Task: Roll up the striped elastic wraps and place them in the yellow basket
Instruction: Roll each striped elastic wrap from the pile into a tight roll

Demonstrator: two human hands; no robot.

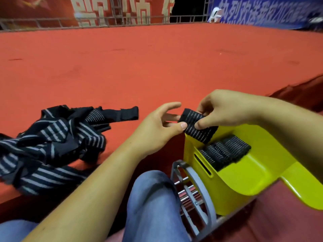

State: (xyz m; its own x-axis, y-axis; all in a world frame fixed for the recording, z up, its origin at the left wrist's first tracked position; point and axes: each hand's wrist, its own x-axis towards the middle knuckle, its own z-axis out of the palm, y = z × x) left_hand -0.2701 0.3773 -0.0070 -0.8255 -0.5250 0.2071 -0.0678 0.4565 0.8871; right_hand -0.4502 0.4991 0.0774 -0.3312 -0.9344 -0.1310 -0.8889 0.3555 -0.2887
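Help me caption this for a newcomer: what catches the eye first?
The right hand pinches a rolled striped wrap just over the yellow basket, the left hand touching it with its thumb. More rolls lie inside; a tangle of unrolled wraps sits left on the red surface.

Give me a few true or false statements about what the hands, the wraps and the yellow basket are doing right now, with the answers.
1. The right hand pinches a rolled wrap above the yellow basket. True.
2. The basket is empty. False: finished rolls lie in it.
3. On the red carpet lie loose striped wraps in a pile. True.
4. The left hand rests on that pile. False: its thumb touches the rolled wrap.
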